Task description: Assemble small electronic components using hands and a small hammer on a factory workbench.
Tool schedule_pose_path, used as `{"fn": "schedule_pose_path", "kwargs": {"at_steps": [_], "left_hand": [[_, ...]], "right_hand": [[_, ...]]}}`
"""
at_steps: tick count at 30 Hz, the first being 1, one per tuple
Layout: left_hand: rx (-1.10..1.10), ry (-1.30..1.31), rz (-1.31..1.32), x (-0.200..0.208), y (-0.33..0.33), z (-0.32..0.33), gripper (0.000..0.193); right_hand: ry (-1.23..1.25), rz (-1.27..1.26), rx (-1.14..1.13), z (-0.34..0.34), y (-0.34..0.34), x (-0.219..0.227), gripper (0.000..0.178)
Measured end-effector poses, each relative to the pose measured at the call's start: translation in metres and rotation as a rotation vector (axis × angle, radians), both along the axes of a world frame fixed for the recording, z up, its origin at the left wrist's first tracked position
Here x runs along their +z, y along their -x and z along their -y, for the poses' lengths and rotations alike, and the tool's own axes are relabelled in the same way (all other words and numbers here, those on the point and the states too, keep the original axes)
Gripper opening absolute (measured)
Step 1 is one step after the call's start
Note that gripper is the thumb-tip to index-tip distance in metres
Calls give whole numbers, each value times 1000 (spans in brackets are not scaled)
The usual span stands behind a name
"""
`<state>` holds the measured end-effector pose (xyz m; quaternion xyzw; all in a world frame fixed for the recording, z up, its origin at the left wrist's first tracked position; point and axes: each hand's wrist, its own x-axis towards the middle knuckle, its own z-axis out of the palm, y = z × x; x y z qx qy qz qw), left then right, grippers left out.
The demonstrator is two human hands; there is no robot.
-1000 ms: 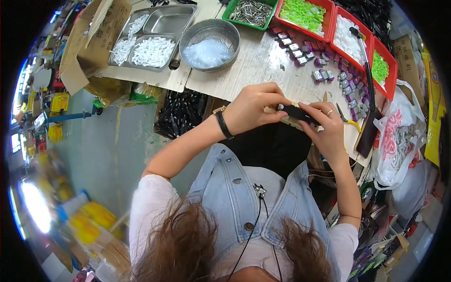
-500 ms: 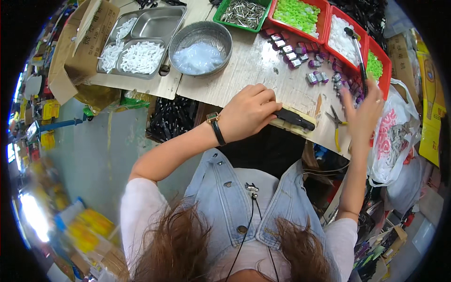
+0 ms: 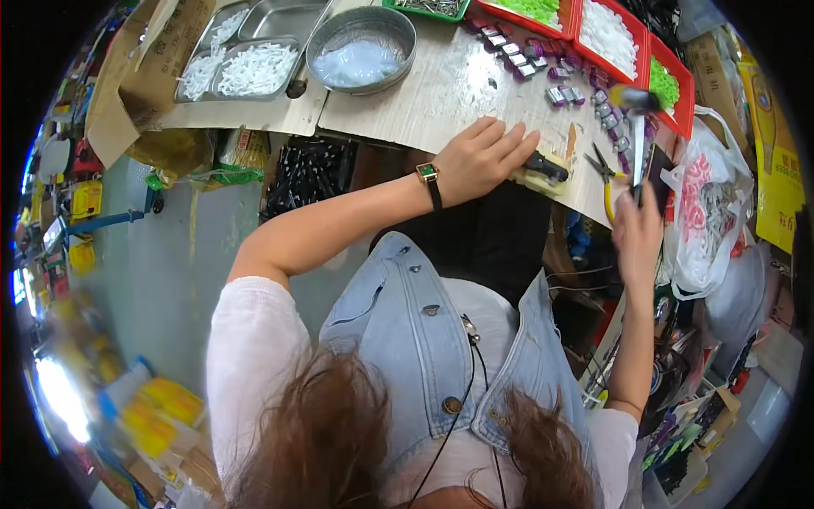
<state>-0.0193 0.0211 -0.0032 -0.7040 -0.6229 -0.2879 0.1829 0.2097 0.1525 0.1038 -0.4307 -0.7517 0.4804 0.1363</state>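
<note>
My right hand [image 3: 638, 233], at the right table edge, is closed round the handle of a small hammer [image 3: 638, 148]. Its dark and yellow head is raised and blurred by motion. My left hand [image 3: 483, 163] reaches over the front edge, its fingers bent over the left end of a black plastic part [image 3: 547, 166]. That part lies on a cream-coloured block [image 3: 543, 184] at the edge; my thumb and the part's left end are hidden. Between the block and my right hand lie pliers [image 3: 607, 174] with yellow handles, jaws apart.
Behind are several purple-and-silver small parts [image 3: 560, 95] and red trays [image 3: 649, 64] of green and white pieces. A round metal bowl [image 3: 405, 68] and a steel compartment tray [image 3: 298, 38] with white pieces stand left. A white plastic bag [image 3: 699, 212] hangs at the right.
My right hand has moved down and left, bringing the hammer toward me with its head swung upright. The left fingers have straightened somewhat over the black part. The whole view has shifted.
</note>
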Motion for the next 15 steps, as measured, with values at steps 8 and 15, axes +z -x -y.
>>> {"fn": "schedule_pose_path", "kwargs": {"at_steps": [8,15], "left_hand": [[36,-3,-98,-1,-3,1,50],[82,-2,-158,-6,0,-3,50]], "right_hand": [[-568,323,208,61,-34,-10,14],[-522,459,273,53,-23,-29,18]]}}
